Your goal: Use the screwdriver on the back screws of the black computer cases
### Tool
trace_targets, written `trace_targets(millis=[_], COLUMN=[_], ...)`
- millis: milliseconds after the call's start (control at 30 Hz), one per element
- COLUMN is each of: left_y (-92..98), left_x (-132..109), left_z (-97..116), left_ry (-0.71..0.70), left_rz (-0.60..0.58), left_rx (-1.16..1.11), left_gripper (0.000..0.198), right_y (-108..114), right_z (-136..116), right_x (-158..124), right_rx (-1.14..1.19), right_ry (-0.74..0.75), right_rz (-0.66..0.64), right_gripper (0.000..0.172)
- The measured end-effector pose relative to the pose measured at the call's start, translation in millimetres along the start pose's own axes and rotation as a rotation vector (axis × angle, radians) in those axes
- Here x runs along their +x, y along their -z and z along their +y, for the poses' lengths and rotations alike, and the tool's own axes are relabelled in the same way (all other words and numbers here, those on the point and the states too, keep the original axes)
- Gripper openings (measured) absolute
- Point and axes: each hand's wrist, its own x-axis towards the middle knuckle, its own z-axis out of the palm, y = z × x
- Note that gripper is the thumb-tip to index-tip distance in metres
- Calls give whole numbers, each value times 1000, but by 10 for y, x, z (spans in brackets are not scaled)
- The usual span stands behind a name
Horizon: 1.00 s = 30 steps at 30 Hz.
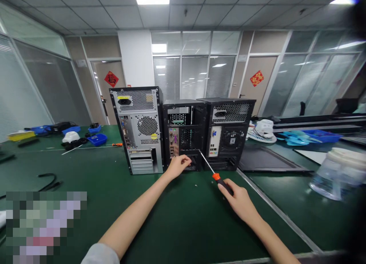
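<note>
My right hand (238,199) is wrapped round the handle of a screwdriver (216,176) with a black and orange grip. The shaft points up and left, its tip at the lower right of the back of the middle computer case (199,138). My left hand (177,166) is at the lower back of that case, fingers curled together; whether they pinch something small I cannot make out. The middle case shows an opening at its top and a port panel (174,140) at its left. Tiny bits, possibly screws, lie on the green table (177,218) near the screwdriver.
A taller computer case (147,130) stands on the left, another black case (225,119) on the right. Farther right lie a black panel (268,159), a clear jug (337,174) and blue fan blades (297,138). Blue trays (97,139) and a black cable (50,182) are leftward.
</note>
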Motion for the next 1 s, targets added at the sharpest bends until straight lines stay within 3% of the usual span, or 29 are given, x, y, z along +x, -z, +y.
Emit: trace_targets(millis=[100, 267, 633, 1000], left_y=[-47, -252, -660, -842], left_x=[-5, 29, 167, 225], left_z=[-138, -254, -360, -294], left_ry=[-31, -21, 88, 226], left_rz=[11, -12, 1, 49], left_rx=[210, 264, 370, 572], left_gripper=[13, 21, 28, 36], right_y=[16, -19, -131, -131], right_z=[-4, 72, 133, 43], right_x=[-26, -82, -188, -228], right_rx=[71, 80, -55, -177], right_ry=[-75, -158, -224, -328], right_rz=[-63, -123, -131, -210], right_gripper=[39, 43, 41, 37])
